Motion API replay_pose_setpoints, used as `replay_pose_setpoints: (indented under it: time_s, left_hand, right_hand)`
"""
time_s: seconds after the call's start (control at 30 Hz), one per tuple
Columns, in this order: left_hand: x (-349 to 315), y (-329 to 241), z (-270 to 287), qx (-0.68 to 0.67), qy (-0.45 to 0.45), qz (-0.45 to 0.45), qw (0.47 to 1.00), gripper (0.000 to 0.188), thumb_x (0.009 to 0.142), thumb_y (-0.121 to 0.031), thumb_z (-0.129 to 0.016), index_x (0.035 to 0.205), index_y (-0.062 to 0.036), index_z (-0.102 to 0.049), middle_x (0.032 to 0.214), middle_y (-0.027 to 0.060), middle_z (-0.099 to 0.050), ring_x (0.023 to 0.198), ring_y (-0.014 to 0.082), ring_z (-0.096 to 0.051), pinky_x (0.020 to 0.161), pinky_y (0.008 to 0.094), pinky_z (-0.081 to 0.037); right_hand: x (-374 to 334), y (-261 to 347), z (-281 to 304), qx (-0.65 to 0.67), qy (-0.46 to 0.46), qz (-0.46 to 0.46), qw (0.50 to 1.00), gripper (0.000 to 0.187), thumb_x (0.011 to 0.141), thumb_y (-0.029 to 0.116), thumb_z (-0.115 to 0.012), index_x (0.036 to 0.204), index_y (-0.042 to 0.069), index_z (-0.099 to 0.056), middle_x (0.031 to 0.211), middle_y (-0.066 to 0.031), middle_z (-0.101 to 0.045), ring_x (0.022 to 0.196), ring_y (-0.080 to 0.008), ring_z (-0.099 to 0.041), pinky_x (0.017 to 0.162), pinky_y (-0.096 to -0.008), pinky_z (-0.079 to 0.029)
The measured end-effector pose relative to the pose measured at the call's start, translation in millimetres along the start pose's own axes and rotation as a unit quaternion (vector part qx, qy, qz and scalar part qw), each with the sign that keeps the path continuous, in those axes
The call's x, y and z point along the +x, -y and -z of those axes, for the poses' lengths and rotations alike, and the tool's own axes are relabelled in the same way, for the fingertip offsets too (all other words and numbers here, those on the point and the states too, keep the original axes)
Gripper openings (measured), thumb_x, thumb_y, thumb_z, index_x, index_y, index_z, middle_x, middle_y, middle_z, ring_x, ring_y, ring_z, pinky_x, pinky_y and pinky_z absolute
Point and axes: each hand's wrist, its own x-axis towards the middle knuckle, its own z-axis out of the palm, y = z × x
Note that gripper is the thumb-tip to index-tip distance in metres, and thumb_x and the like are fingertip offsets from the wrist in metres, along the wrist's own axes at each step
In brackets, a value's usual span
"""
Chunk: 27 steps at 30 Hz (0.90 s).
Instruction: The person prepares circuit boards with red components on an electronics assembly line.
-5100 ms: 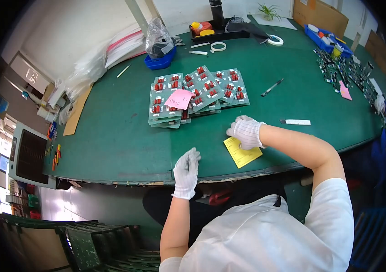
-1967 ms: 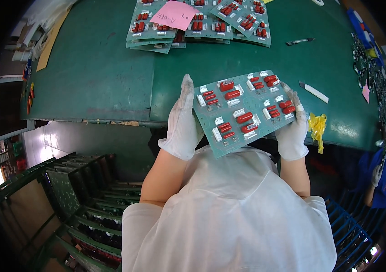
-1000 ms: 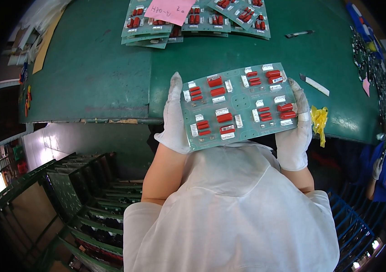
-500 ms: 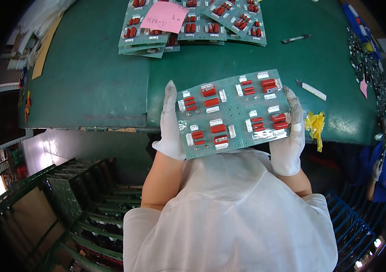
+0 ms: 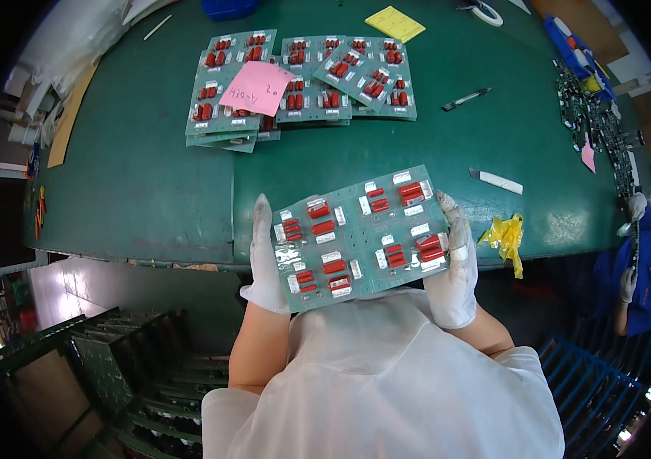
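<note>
Between my two white-gloved hands I hold a green circuit board [image 5: 352, 233] with red cylindrical components and white parts in several groups. It is tilted, its right end higher than its left, in front of my chest at the table's near edge. My left hand [image 5: 266, 256] grips the left edge, thumb side upright along it. My right hand [image 5: 454, 264] clasps the right edge, with the fingers partly hidden beneath the board. Further off on the table lie stacks of similar boards [image 5: 312, 90], with a pink note [image 5: 257, 88] on the left stack and a smaller board [image 5: 356, 74] askew on top.
On the green table [image 5: 165, 183] lie a pen [image 5: 466, 99], a white-handled cutter [image 5: 498, 181], a yellow plastic scrap [image 5: 504, 237] near the front edge and a yellow pad [image 5: 394, 24]. At the right, a person in blue [image 5: 650, 268] works beside a row of dark boards [image 5: 601, 126].
The view has tipped so that more of the far table shows, and everything sits lower in the picture. Both hands keep their hold on the circuit board, at nearly the same tilt.
</note>
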Motion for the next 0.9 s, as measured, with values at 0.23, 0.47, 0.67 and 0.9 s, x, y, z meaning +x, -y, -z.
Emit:
replay_pose_setpoints:
  time_s: [0.23,0.47,0.67,0.9]
  left_hand:
    - [-4.8,-1.1,-8.3,-0.041,-0.014,-0.006,0.999,0.062,0.085,-0.058,-0.041,0.108,-0.0023,-0.054,0.102,0.0123,-0.058,0.092,0.0243,-0.057,0.078,0.0399,-0.049]
    - [-5.4,-2.5,1.4,-0.048,-0.018,-0.035,0.998,0.055,0.086,-0.053,-0.045,0.113,-0.0061,-0.049,0.105,0.0119,-0.057,0.091,0.0247,-0.057,0.077,0.0402,-0.050]
    - [-1.0,-1.4,12.9,-0.029,-0.050,-0.088,0.994,0.045,0.090,-0.046,-0.044,0.110,-0.0061,-0.050,0.102,0.0119,-0.058,0.086,0.0241,-0.059,0.074,0.0391,-0.052]
    - [-2.6,-5.9,13.2,-0.032,-0.084,-0.096,0.991,0.045,0.090,-0.046,-0.044,0.106,-0.0049,-0.053,0.096,0.0115,-0.060,0.084,0.0225,-0.060,0.073,0.0382,-0.052]
  right_hand:
    - [6.7,16.6,-0.2,0.190,-0.010,-0.131,0.973,0.037,0.095,0.007,-0.037,0.131,0.003,-0.033,0.127,-0.0168,-0.042,0.114,-0.0256,-0.044,0.097,-0.0339,-0.037]
    - [3.4,7.8,-11.9,0.107,-0.029,-0.035,0.993,0.050,0.083,-0.012,-0.047,0.130,0.001,-0.035,0.130,-0.0140,-0.041,0.116,-0.0224,-0.043,0.097,-0.0327,-0.036]
    - [6.2,18.5,-17.5,0.115,-0.007,-0.068,0.991,0.053,0.079,-0.014,-0.051,0.128,0.002,-0.038,0.129,-0.0144,-0.043,0.117,-0.0239,-0.044,0.098,-0.0332,-0.036]
    - [13.4,23.5,-23.9,0.331,0.003,-0.178,0.926,0.040,0.092,0.009,-0.045,0.130,0.003,-0.036,0.130,-0.0105,-0.041,0.117,-0.0203,-0.043,0.097,-0.0330,-0.037]
